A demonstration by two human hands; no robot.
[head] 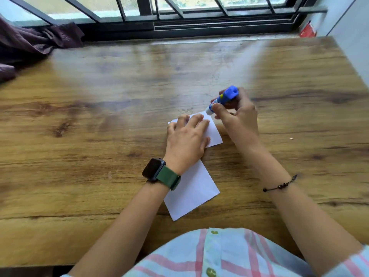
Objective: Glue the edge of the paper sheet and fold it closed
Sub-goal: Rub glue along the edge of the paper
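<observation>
Closest to the camera, a checked pink-and-pale-blue shirt (229,254) with small green buttons fills the bottom of the view, and both bare forearms reach forward from it over the wooden surface (89,116). On that surface, toward its near edge and about midway between its left and right edges, lies the white paper sheet (191,188), a long strip running away from the person and angled slightly. The left hand (186,139) lies flat across the middle of the sheet, fingers straight and spread, pressing it down, so its grip is open and holds nothing. The right hand (238,116) has its grip closed round a blue glue stick (223,98), thumb and fingers curled about the barrel; the stick is tilted, its blue cap end up and away, and its white tip is down at the far right corner of the sheet, just beyond the left fingertips. Whether the tip actually touches the paper is hard to tell. A dark watch on a green strap (159,172) sits on the left wrist, and a thin black cord bracelet (279,185) circles the right forearm. At the far left corner of the surface lies a heap of dark purple cloth (36,43). Beyond the far edge runs a black-framed window (179,19), and a small red object (308,30), too blurred to identify, stands near the far right corner.
</observation>
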